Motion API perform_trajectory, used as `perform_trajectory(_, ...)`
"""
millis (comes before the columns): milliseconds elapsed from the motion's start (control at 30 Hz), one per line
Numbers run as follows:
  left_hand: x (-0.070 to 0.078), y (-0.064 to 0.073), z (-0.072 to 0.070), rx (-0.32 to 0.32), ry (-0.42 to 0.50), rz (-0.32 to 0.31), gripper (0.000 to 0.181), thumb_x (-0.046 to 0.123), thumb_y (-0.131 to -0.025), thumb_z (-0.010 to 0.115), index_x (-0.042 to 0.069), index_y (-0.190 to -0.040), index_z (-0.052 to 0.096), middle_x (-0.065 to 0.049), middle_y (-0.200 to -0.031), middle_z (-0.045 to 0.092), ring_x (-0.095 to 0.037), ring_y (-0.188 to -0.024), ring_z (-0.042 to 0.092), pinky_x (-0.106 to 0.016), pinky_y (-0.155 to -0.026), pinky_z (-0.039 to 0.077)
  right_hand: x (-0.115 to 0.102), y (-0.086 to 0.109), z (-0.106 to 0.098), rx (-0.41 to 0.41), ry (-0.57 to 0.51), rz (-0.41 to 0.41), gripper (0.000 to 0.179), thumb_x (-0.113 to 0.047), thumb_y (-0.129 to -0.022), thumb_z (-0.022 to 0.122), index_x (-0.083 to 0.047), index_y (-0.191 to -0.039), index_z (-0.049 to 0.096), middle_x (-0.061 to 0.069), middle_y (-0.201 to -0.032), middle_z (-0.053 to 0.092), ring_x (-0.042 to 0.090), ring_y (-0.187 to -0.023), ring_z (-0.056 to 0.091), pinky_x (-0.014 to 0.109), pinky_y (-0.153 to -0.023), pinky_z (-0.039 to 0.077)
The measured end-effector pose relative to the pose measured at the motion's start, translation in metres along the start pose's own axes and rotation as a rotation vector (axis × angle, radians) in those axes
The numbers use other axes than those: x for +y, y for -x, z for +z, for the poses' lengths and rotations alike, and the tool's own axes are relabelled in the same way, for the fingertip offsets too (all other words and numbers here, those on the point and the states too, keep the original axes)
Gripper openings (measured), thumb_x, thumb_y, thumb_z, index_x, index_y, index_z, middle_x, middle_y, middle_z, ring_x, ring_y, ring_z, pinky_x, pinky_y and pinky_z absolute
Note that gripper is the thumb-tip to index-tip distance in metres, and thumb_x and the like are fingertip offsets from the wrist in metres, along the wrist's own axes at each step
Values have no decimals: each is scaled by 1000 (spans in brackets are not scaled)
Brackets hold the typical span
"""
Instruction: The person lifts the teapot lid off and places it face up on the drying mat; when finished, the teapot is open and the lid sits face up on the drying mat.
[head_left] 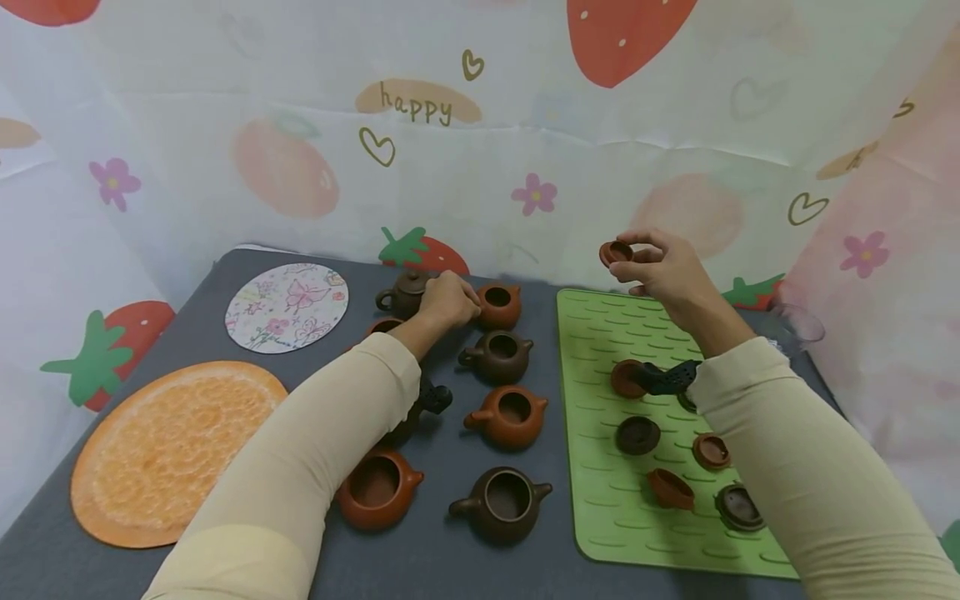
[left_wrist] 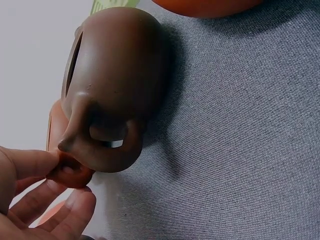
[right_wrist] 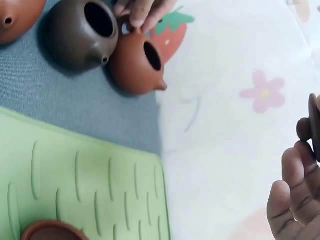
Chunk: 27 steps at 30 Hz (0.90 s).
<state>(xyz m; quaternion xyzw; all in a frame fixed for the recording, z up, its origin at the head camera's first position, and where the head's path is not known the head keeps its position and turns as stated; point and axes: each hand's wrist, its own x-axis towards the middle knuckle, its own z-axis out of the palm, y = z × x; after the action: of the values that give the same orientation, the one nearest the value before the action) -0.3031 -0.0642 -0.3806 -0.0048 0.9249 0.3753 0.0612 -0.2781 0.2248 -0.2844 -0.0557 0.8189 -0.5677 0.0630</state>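
Note:
At the back of the table, my left hand [head_left: 452,300] pinches the loop handle of a lidless reddish-orange clay teapot [head_left: 504,317]. In the left wrist view, thumb and fingers close around that handle [left_wrist: 75,177], behind a dark brown teapot [left_wrist: 117,60]. My right hand [head_left: 673,271] holds a small reddish-brown teapot lid [head_left: 617,252] by its knob side, raised above the far end of the green mat [head_left: 600,308]. Its hollow underside faces the head camera. The right wrist view catches only the edge of this lid [right_wrist: 315,127], and the reddish-orange teapot [right_wrist: 131,72] stands upright.
Lidless teapots form a column in front, including an orange one [head_left: 517,417] and a brown one [head_left: 501,521]. A lidded dark teapot [head_left: 408,296] stands left of my left hand. Several lids, one of them dark [head_left: 637,435], lie on the mat. Two round mats lie left.

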Motion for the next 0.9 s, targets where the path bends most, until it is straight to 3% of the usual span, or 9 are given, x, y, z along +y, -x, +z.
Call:
perform_trajectory(333,-2,1,-3,4,3,9,9,14,-90,70,11,-87,78,-7,-95,68,-25,-86,59,-34,-66,50,18,5,-17,-15,73,51,51,-12,-95,63,-5,-142,42,17,-124,49,20,-98,56,30,-72,51)
perform_trajectory(567,-2,-1,-1,10,23,6,8,13,-90,70,11,-86,77,-7,-95,67,-24,-82,58,-33,-63,50,34,7,-30,-10,106,132,54,-16,-98,60,-7,-146,37,19,-133,45,21,-103,55,31,-77,51)
perform_trajectory(767,-1,0,1,10,31,6,7,12,-90,71,10,-87,77,-6,-92,69,-22,-80,61,-32,-63,51,52,10,-39,3,133,180,58,-17,-98,59,-6,-149,32,22,-139,40,30,-114,51,29,-78,52)
perform_trajectory(900,-1,0,2,13,29,-2,7,12,-89,71,11,-86,77,-6,-94,69,-23,-82,61,-33,-65,52,64,13,-44,7,167,201,60,-17,-98,59,-5,-150,31,24,-140,39,37,-120,47,38,-86,50)
